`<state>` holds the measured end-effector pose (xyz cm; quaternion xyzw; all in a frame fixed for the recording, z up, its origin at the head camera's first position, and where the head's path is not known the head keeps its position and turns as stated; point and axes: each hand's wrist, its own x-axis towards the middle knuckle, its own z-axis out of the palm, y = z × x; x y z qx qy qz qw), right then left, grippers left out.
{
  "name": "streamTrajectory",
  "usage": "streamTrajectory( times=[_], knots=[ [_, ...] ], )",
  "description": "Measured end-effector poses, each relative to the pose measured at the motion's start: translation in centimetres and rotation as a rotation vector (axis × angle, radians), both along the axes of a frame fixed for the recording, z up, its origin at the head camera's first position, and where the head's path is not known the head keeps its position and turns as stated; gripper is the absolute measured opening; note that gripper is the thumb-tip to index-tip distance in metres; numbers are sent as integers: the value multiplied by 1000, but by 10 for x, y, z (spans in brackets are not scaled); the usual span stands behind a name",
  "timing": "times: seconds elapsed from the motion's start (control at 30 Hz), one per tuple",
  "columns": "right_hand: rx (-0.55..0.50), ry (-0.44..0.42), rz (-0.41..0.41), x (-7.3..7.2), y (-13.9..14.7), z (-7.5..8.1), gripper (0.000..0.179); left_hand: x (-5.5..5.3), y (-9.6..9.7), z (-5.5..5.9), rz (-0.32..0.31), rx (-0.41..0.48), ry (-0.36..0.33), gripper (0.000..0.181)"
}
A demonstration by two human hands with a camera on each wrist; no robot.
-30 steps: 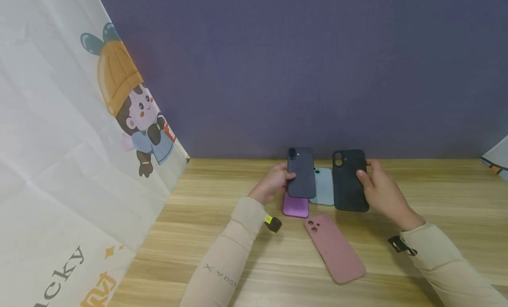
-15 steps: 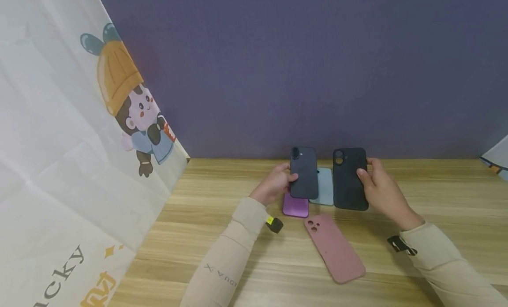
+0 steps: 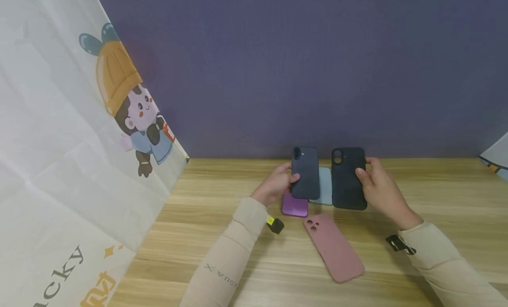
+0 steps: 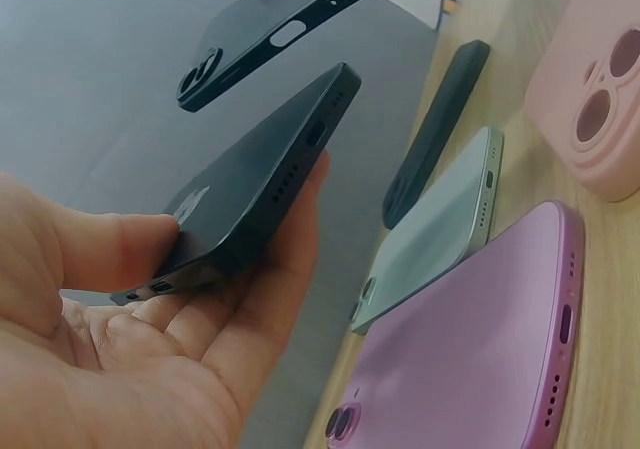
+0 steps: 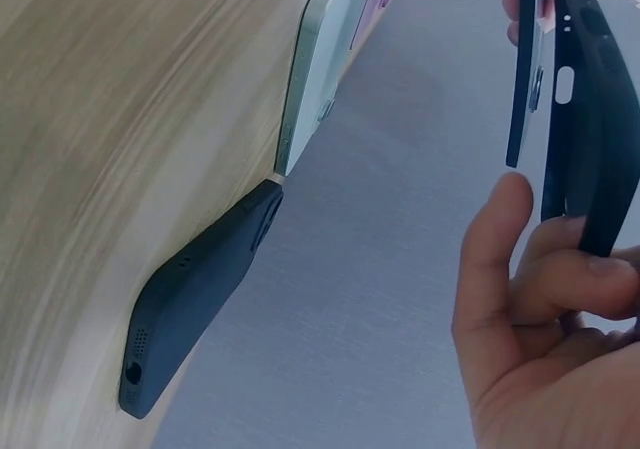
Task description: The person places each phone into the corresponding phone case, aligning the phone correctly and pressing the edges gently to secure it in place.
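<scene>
My left hand point(image 3: 275, 182) pinches a black phone point(image 3: 305, 172) by its left edge, its back and camera lens facing me. In the left wrist view, the thumb lies on the phone's back point(image 4: 255, 184), with fingers underneath. My right hand point(image 3: 381, 188) grips a black phone case point(image 3: 348, 183) at its right edge, thumb on the outside. A camera cutout shows at the case's top. A narrow gap parts phone and case in the head view. Both are raised above the table, and the right wrist view shows the hollow case point(image 5: 600, 129) beside the phone.
A purple phone point(image 3: 295, 205) and a pale blue-green phone point(image 3: 325, 188) lie partly covered from view by the held phone. Nearer me rests a pink phone case point(image 3: 335, 249). Another dark phone-shaped piece point(image 5: 195, 309) lies on the table point(image 3: 222, 236), hidden from the head view.
My left hand has shifted slightly right with the black phone, narrowing the gap to the case. The right hand and case have risen very slightly. Everything on the table stays put.
</scene>
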<state>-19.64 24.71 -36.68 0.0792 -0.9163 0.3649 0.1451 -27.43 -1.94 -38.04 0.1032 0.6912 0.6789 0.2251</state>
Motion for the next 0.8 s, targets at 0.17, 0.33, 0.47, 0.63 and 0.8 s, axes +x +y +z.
streamTrajectory(
  times=[0.17, 0.33, 0.47, 0.63, 0.8],
  knots=[
    [0, 2, 6, 0, -1, 1, 53, 1, 0, 0, -3, 1, 4, 27],
    [0, -6, 7, 0, -1, 0, 54, 2, 0, 0, 0, 4, 5, 26],
    [-6, -16, 14, 0, -1, 1, 55, 2, 1, 1, -1, 4, 6, 26],
    [-5, -22, 18, 1, -2, 1, 56, 2, 1, 0, -11, 2, 9, 26],
    [-10, -26, 16, 1, -3, 1, 56, 1, 2, 0, -19, -3, 9, 25]
  ],
)
